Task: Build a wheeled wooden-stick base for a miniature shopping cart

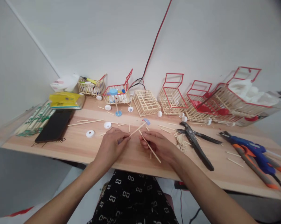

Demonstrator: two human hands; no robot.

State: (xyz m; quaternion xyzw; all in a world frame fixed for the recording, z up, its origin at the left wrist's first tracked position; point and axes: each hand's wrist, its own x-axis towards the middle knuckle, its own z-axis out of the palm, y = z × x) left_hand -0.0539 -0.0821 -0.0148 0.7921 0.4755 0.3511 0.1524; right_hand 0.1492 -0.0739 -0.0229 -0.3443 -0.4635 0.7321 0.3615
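Note:
My left hand [112, 141] is closed, pinching a thin wooden stick [137, 128] between thumb and fingers. That stick slants up to the right, and its far end meets a small bluish piece [146, 121]; whether they are joined I cannot tell. A second wooden stick [155, 153] is gripped in my right hand [158, 143], pointing down to the right past the curled fingers. The two sticks come close together between my hands. Behind them lies a small slatted stick basket [146, 102] without wheels or red trim.
Stick-built carts [173, 98] with red handles line the wall. Black pliers [194, 143] and a blue glue gun [252, 149] lie to the right. On the left are a phone [54, 126], bundled sticks [36, 119] and a yellow packet [67, 100]. White discs [90, 133] and loose sticks are scattered about.

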